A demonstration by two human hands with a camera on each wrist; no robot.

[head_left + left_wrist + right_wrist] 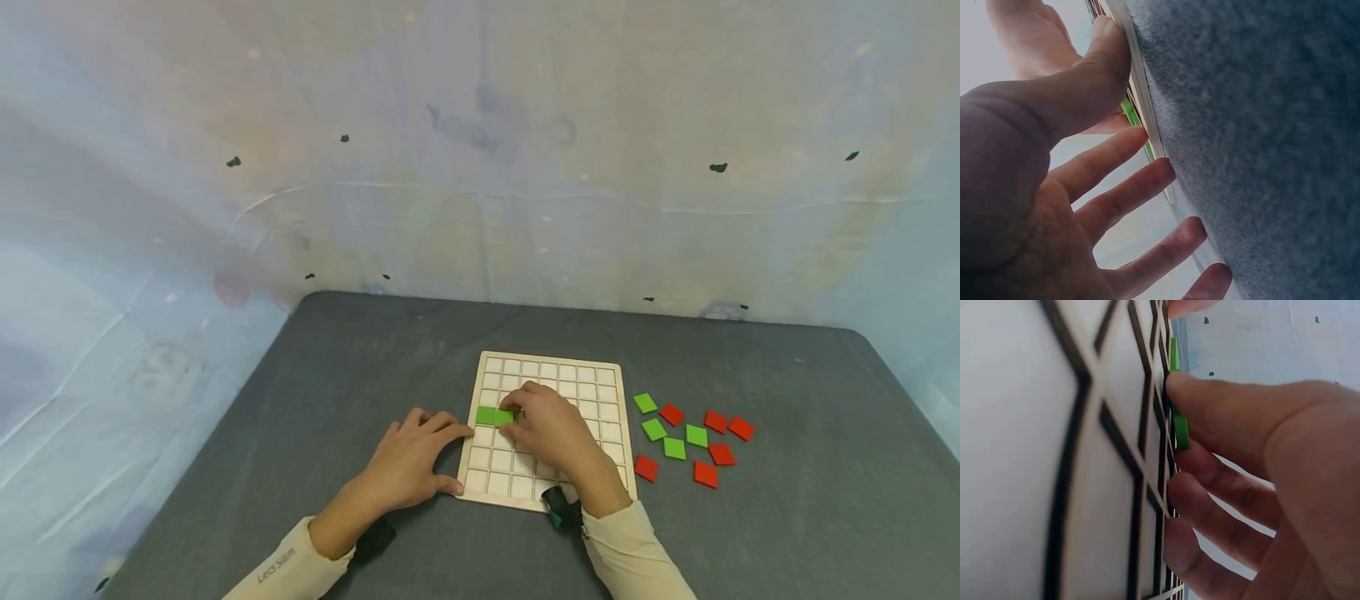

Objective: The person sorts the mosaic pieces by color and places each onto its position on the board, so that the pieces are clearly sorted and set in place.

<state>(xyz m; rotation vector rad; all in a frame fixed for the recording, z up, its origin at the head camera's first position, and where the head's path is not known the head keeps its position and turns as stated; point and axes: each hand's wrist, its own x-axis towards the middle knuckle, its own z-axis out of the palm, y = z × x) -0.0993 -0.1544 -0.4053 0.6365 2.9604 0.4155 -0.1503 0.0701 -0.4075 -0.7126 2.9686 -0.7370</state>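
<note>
A pale wooden grid board [587, 390] lies on the dark table. My left hand [408, 462] is at its left side, fingers spread, with the thumb and index fingertip touching the edge. In the left wrist view, the thumb [1110, 53] presses against the board's side and the other fingertips rest low by the table. Over the board, my right hand [551, 425] pinches a green square tile [505, 417] between thumb and fingers, in the second column from the left. Another green tile [485, 415] lies in the leftmost cell of that row, right beside it.
Right of the board, several loose tiles lie scattered, green ones [674, 448] and red ones [705, 474]. A hanging printed cloth [487, 233] stands behind the table [360, 358] and along its left side. A dark strap piece [558, 504] sits at the right wrist.
</note>
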